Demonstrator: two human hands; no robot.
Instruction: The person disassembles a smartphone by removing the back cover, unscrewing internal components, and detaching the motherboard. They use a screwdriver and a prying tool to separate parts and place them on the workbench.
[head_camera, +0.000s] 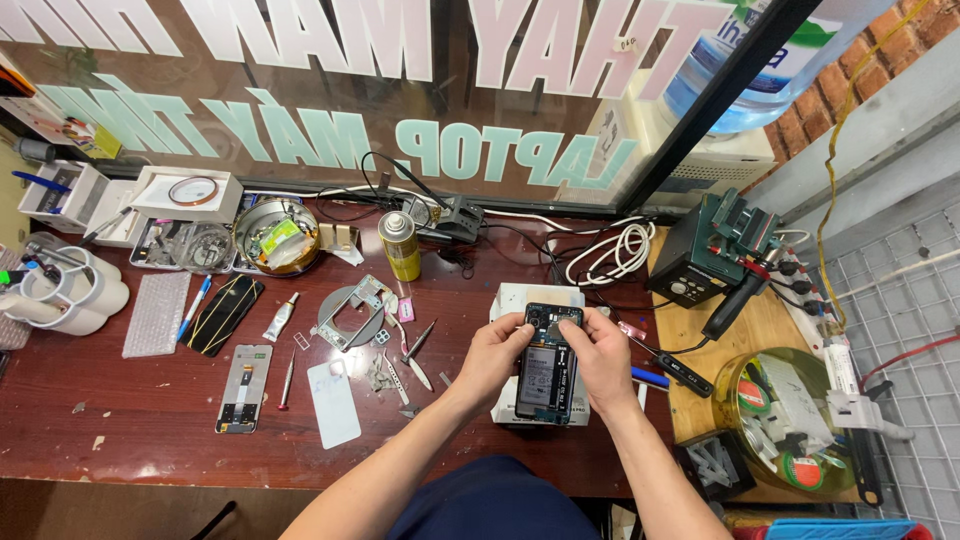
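An opened smartphone (546, 368) with its back cover off lies on a white block (528, 298) on the dark red workbench (150, 430). Its battery and circuit board show. My left hand (492, 356) grips the phone's left edge. My right hand (601, 355) holds the right edge, with fingertips pressed onto the upper part of the board. Whether a small part sits under those fingertips cannot be told.
Left of the phone lie tweezers (415, 343), a white back cover (334, 403), a phone screen (244, 387), a black phone (226, 314) and a yellow spray can (400, 245). A soldering station (712, 250) and a clear round tub (790, 415) stand at the right.
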